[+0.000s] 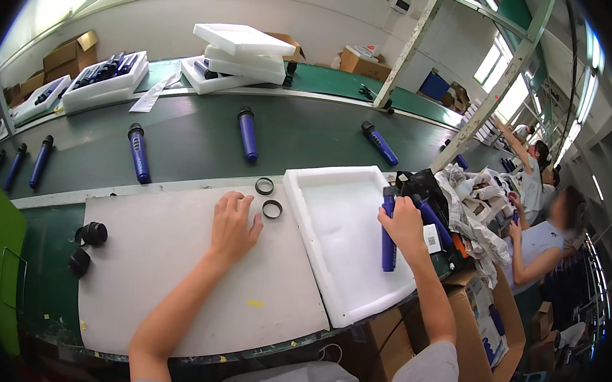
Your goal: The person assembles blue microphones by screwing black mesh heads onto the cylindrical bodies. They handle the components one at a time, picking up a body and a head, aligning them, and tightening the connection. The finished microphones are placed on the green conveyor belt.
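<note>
In the head view, the right hand (406,226) is closed around the blue tube (388,252), above the right part of the white foam tray (328,224); I cannot tell if the tube touches the tray. The left hand (234,223) holds nothing, its fingers a little apart, near two black rings (272,209). The tube is probably stiff and rather light, and its smooth surface may be slippery, so the middle of the body seems the best place to grip.

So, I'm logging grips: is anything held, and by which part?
Right hand holds a blue tube by its upper-middle body; left hand holds nothing.
</note>
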Available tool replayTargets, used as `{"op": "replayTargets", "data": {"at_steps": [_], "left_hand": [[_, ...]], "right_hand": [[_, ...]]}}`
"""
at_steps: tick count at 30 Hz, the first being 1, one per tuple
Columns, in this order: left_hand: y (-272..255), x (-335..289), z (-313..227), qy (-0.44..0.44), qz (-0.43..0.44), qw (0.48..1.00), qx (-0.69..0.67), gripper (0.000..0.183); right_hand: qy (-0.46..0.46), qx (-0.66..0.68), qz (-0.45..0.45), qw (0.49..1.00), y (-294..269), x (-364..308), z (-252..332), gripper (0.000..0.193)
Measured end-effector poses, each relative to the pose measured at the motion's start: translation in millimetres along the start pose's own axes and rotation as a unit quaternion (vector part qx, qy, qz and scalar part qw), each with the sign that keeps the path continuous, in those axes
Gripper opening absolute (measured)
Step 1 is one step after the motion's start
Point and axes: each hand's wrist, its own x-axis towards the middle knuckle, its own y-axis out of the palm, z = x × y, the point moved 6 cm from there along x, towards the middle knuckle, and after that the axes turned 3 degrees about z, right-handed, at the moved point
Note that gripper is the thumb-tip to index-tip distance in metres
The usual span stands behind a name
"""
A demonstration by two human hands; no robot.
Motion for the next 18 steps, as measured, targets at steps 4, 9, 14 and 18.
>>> {"op": "replayTargets", "data": {"at_steps": [4,9,14,18], "left_hand": [[-12,5,-14,-0.073,0.035,0.977,-0.198,0.032],[2,7,-48,-0.284,0.186,0.706,-0.621,0.054],[-15,15,-2,-0.353,0.144,0.667,-0.64,0.058],[-6,6,58,-0.391,0.088,0.667,-0.628,0.052]], "right_hand": [[-0.024,0.337,0.084,0.937,-13,10,89,0.046],[-0.143,0.553,0.226,0.789,3,1,210,0.033],[-0.217,0.45,0.144,0.854,13,41,256,0.026],[-0.233,0.227,0.051,0.944,46,88,275,0.043]]}}
